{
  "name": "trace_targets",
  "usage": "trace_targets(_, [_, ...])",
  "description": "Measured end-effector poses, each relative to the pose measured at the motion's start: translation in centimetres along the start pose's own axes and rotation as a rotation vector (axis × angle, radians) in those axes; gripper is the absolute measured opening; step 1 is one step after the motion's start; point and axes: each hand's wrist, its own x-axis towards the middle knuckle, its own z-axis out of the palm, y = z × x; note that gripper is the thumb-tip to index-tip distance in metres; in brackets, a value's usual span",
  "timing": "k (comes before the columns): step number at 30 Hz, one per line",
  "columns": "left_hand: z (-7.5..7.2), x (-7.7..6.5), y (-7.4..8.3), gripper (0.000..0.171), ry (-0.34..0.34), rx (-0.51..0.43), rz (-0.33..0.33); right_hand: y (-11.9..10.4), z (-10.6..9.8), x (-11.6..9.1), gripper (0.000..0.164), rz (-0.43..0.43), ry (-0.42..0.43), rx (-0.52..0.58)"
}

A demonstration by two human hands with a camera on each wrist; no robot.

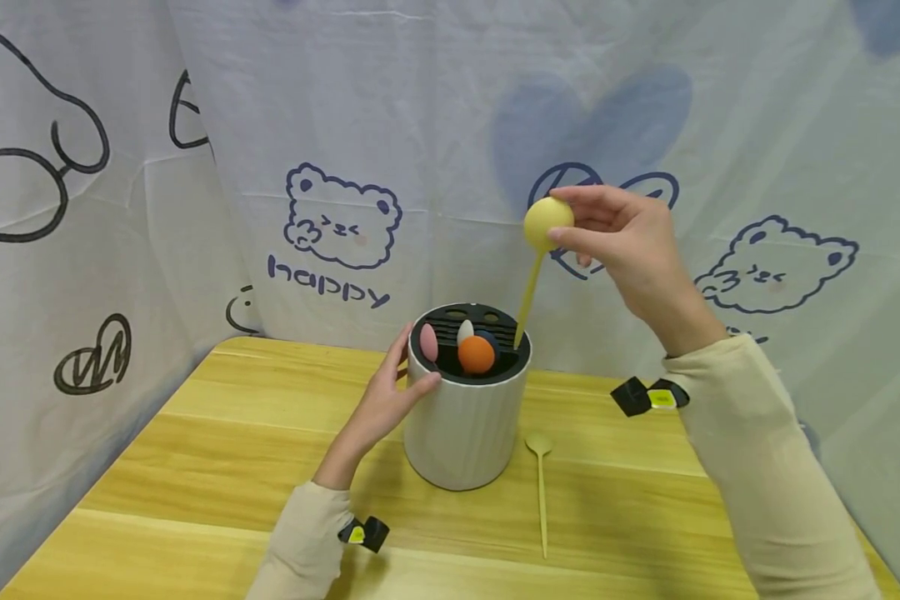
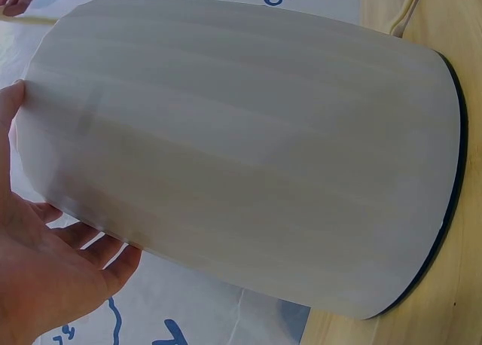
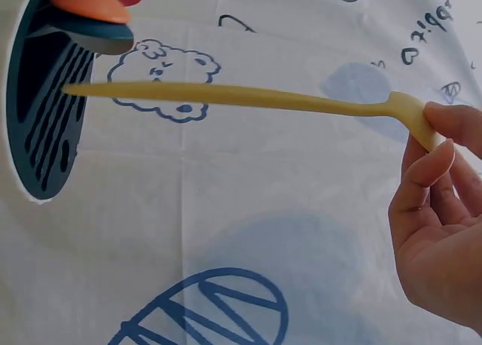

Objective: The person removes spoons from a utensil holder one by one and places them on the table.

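Note:
My right hand (image 1: 630,242) pinches a yellow long-handled spoon (image 1: 528,292) by its round bowl, between thumb and fingers. The spoon's handle slants down, its tip at the slotted black top of a white cylindrical utensil holder (image 1: 461,433). In the right wrist view the spoon (image 3: 226,96) is seen side-on, with its tip overlapping the slots. My left hand (image 1: 382,400) holds the holder's left side, thumb at the front rim and fingers around the side. Inside the holder stand an orange utensil (image 1: 476,354), a pink one (image 1: 429,342), a white one (image 1: 465,332) and a dark blue one, partly hidden.
A second yellow spoon (image 1: 542,492) lies on the wooden table (image 1: 255,442), right of the holder, with its bowl toward the back. Behind the table hangs a pale cloth (image 1: 450,125) printed with bears and hearts. Each sleeve carries a small black device near the wrist.

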Motion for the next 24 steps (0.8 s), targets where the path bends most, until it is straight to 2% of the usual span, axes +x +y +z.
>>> trace_targets(5, [-0.1,-0.1,0.0,0.086,0.0,-0.006,0.001,-0.4,0.0,-0.4,0.033,0.029,0.002,0.015])
trace_targets(9, [0.0,0.0,0.0,0.085,0.001,-0.006,0.002,-0.4,-0.1,-1.0,0.036,0.046,-0.009,-0.02])
trace_targets(14, [0.0,0.0,0.0,0.085,-0.001,-0.005,0.003,0.1,-0.4,-1.9,0.038,0.053,-0.029,-0.056])
trace_targets(24, [0.0,0.0,0.1,0.084,-0.003,-0.009,0.006,1.2,-1.5,-4.0,0.037,0.044,-0.013,-0.038])
